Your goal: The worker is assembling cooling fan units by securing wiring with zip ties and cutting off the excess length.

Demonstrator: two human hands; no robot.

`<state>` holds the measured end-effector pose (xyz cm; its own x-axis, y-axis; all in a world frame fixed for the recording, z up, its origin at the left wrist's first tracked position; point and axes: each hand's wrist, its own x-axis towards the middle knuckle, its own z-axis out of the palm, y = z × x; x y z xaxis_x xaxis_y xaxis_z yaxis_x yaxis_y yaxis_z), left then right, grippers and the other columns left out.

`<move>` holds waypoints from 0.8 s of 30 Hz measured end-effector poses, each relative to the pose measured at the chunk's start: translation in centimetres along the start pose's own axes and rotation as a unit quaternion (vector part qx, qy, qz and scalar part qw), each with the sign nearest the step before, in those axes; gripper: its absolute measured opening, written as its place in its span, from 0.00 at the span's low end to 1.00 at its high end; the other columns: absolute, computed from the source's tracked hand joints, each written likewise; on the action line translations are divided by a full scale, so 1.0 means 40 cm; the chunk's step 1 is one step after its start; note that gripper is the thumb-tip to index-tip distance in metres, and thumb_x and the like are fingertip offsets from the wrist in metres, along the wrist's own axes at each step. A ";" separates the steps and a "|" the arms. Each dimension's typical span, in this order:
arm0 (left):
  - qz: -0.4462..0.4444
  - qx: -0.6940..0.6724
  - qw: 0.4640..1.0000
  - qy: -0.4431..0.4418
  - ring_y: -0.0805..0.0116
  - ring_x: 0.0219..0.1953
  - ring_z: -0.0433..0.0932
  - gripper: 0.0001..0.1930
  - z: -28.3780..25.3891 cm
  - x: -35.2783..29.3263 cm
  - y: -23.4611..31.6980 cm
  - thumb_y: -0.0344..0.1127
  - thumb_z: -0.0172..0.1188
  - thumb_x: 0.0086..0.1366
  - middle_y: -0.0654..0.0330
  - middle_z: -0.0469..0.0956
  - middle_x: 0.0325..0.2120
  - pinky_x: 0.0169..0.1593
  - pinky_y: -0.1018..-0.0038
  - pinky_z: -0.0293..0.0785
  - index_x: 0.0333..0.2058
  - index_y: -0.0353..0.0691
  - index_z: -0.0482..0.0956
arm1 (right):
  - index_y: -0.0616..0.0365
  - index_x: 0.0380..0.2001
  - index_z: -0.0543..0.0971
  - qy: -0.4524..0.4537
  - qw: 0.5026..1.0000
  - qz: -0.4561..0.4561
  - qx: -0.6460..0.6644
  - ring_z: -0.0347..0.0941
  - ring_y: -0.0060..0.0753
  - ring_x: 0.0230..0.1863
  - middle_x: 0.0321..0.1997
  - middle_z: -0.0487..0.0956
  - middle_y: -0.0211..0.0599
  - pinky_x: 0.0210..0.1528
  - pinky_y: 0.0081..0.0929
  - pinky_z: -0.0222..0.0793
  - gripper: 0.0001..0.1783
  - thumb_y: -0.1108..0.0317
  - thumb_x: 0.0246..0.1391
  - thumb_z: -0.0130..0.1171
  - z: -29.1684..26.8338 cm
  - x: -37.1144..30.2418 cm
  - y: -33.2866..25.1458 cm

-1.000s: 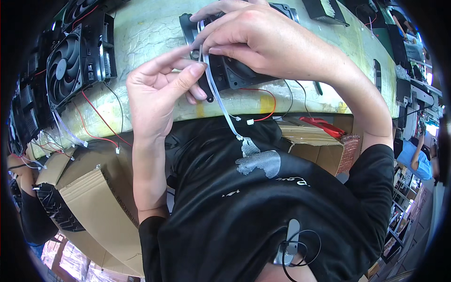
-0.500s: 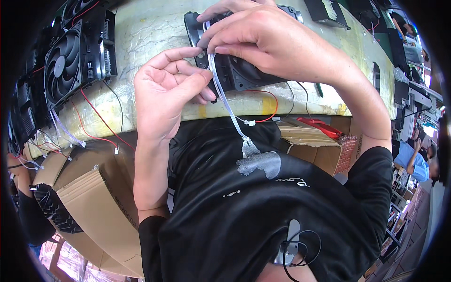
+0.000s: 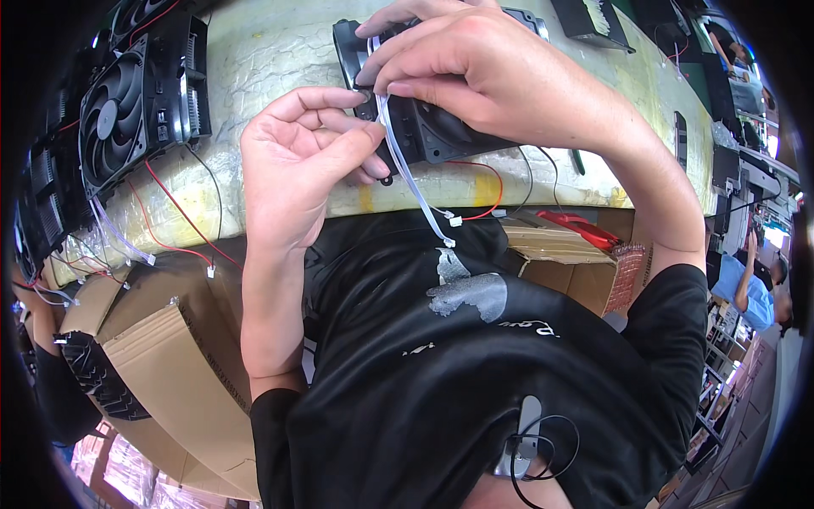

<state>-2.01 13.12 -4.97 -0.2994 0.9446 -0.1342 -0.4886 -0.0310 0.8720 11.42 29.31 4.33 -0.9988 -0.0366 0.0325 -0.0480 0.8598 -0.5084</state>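
My right hand (image 3: 462,72) reaches over a black fan unit (image 3: 437,131) on the table and pinches a white flat cable (image 3: 394,144) between thumb and fingers. From that grip the cable hangs over the table's near edge, its small white plug (image 3: 449,243) in front of my shirt. Beside the cable, on its left, is my left hand (image 3: 314,153), palm turned up. Its index finger stretches toward the fan unit's edge. Thumb and middle fingertips come together against the cable; what lies between them is hidden. My right hand covers much of the unit.
More fan units (image 3: 110,119) with dangling wires stand at the left. A red wire with a white connector (image 3: 455,221) hangs near the cable. Open cardboard boxes (image 3: 178,373) sit below the table, one holding a red-handled tool (image 3: 581,229). Other people are at both sides.
The cable's hanging end has swung slightly to the right. My left fingers have shifted a little; my right hand keeps its grip in nearly the same place.
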 end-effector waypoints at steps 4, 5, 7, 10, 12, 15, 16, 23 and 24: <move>-0.011 0.002 1.000 -0.014 0.68 0.23 0.82 0.14 -0.003 0.009 0.005 0.20 0.63 0.57 0.48 0.82 0.29 0.25 0.81 0.77 0.42 0.25 0.74 | 0.61 0.35 0.81 0.004 1.000 0.008 0.007 0.68 0.44 0.58 0.41 0.81 0.38 0.65 0.49 0.50 0.08 0.71 0.57 0.56 0.005 -0.001 0.009; -0.011 0.002 1.000 -0.013 0.68 0.23 0.82 0.14 0.000 0.008 0.007 0.20 0.63 0.57 0.48 0.82 0.29 0.25 0.81 0.77 0.42 0.25 0.74 | 0.61 0.35 0.81 0.004 1.000 0.008 0.007 0.68 0.44 0.58 0.41 0.81 0.38 0.65 0.49 0.50 0.08 0.71 0.57 0.56 0.003 0.000 0.008; -0.005 0.004 1.000 -0.007 0.69 0.24 0.82 0.14 0.010 0.007 0.012 0.21 0.63 0.57 0.49 0.82 0.30 0.25 0.81 0.77 0.43 0.25 0.74 | 0.62 0.34 0.82 0.006 1.000 -0.009 0.021 0.69 0.43 0.57 0.40 0.81 0.38 0.63 0.47 0.52 0.08 0.70 0.57 0.57 -0.006 0.002 0.005; -0.004 0.003 1.000 -0.007 0.69 0.24 0.82 0.15 0.016 0.005 0.012 0.21 0.64 0.58 0.50 0.82 0.30 0.25 0.81 0.77 0.44 0.25 0.74 | 0.61 0.32 0.82 -0.022 0.999 -0.005 0.025 0.69 0.41 0.56 0.37 0.81 0.38 0.59 0.45 0.56 0.08 0.69 0.56 0.58 -0.023 0.016 0.002; -0.004 0.003 1.000 -0.002 0.70 0.23 0.82 0.16 0.018 0.002 0.012 0.21 0.64 0.57 0.51 0.82 0.30 0.25 0.81 0.77 0.44 0.25 0.74 | 0.62 0.32 0.82 -0.056 0.998 0.012 0.035 0.71 0.42 0.53 0.36 0.81 0.40 0.56 0.43 0.59 0.08 0.69 0.55 0.59 -0.051 0.034 -0.005; 0.002 0.019 1.000 0.008 0.70 0.23 0.81 0.16 0.030 0.002 0.018 0.21 0.65 0.56 0.52 0.82 0.29 0.25 0.82 0.76 0.44 0.25 0.74 | 0.64 0.32 0.82 -0.095 0.992 0.019 0.081 0.74 0.45 0.47 0.35 0.81 0.44 0.50 0.40 0.66 0.08 0.69 0.53 0.60 -0.062 0.043 0.019; 0.006 0.035 0.999 0.013 0.70 0.22 0.81 0.17 0.034 0.003 0.021 0.20 0.65 0.56 0.52 0.82 0.29 0.25 0.82 0.76 0.44 0.25 0.73 | 0.65 0.32 0.81 -0.100 0.988 0.010 0.116 0.75 0.47 0.43 0.34 0.80 0.47 0.47 0.39 0.68 0.09 0.69 0.52 0.61 -0.064 0.043 0.027; -0.003 0.029 0.999 0.028 0.71 0.22 0.81 0.18 0.036 0.006 0.022 0.19 0.65 0.55 0.52 0.82 0.29 0.23 0.82 0.75 0.45 0.24 0.73 | 0.66 0.30 0.80 -0.131 0.989 -0.019 0.067 0.75 0.48 0.40 0.33 0.79 0.47 0.47 0.38 0.69 0.08 0.70 0.54 0.59 -0.082 0.059 0.022; 0.007 0.031 0.999 0.031 0.71 0.21 0.81 0.18 0.036 0.006 0.021 0.19 0.65 0.55 0.51 0.82 0.29 0.23 0.82 0.75 0.45 0.24 0.73 | 0.66 0.30 0.80 -0.132 0.989 -0.020 0.068 0.75 0.48 0.40 0.33 0.79 0.47 0.47 0.38 0.69 0.08 0.70 0.54 0.59 -0.083 0.064 0.017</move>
<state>-1.32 13.78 -3.59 -0.3578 0.9219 -0.1485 -0.4324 -0.0226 0.9014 8.86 31.47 6.92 -0.9629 -0.2156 -0.1621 -0.0696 0.7794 -0.6227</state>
